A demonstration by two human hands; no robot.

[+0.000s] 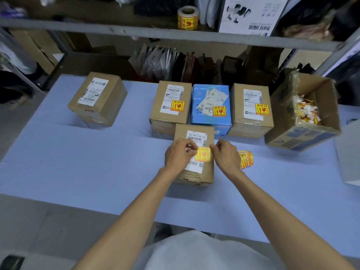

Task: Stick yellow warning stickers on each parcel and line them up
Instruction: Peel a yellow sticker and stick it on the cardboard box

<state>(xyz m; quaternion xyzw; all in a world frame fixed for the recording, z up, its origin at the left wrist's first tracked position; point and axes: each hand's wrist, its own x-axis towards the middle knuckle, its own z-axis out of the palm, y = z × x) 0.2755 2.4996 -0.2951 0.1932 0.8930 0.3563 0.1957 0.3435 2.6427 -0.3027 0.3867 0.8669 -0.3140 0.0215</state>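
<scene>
A brown parcel [209, 172] with a white label stands on the blue table in front of me. A yellow warning sticker [203, 154] is held over its top: my left hand [178, 155] pinches the sticker's left edge and my right hand [227, 152] pinches its right corner. Behind it, three parcels stand side by side, each bearing a yellow sticker: a brown one [169, 106], a blue one [211, 108] and another brown one [251, 108]. A brown parcel [97, 100] without a sticker stands alone at the far left. Loose yellow stickers [246, 159] lie right of my right hand.
An open cardboard box [303, 114] holding peeled sticker backings stands at the table's right. A roll of yellow stickers [188, 17] rests on the shelf above. A white object [348, 152] sits at the right edge. Hanging bags fill the shelf behind the table [78, 162].
</scene>
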